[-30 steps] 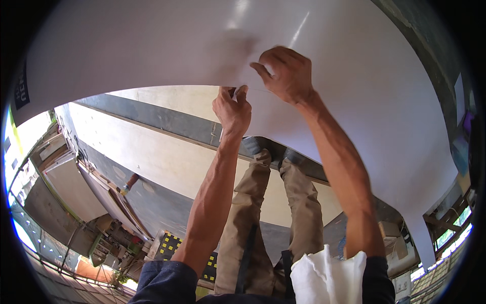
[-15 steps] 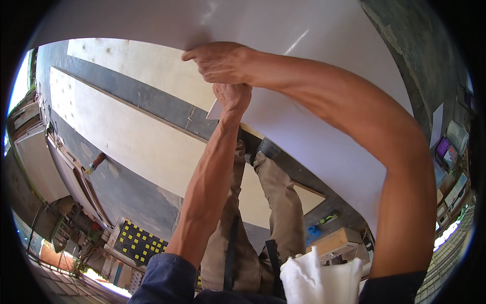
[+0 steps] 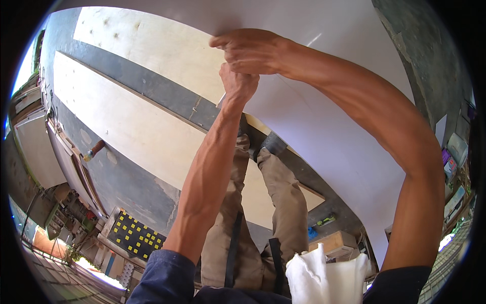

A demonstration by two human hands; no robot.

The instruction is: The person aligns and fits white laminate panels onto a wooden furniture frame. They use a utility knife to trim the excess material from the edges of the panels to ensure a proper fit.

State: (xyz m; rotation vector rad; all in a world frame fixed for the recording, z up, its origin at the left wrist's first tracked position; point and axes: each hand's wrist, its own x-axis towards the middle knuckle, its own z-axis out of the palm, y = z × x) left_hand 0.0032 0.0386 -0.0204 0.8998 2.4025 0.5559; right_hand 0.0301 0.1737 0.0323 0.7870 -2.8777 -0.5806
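A large glossy white sheet (image 3: 324, 131) bends over the far and right side of the view. My right hand (image 3: 253, 50) is closed at its edge, with the forefinger side pointing left. Just below, touching it, my left hand (image 3: 239, 83) is a fist at the same edge; its fingertips are hidden. A small corner of the sheet shows beside the left wrist. Beneath lie two long pale boards, the far board (image 3: 152, 45) partly covered by the sheet and the near board (image 3: 126, 121) passing under my left forearm.
A paint roller (image 3: 94, 151) lies on the grey concrete floor (image 3: 126, 175) at left. A black panel with yellow squares (image 3: 135, 234) stands lower left. A wooden box (image 3: 334, 243) sits near my legs, beside a green tool (image 3: 325, 220). White cloth (image 3: 324, 273) hangs at my front.
Both hands have moved right and slightly up in the view, still together at the sheet. The sheet's edge has shifted upward, so more of the far board shows.
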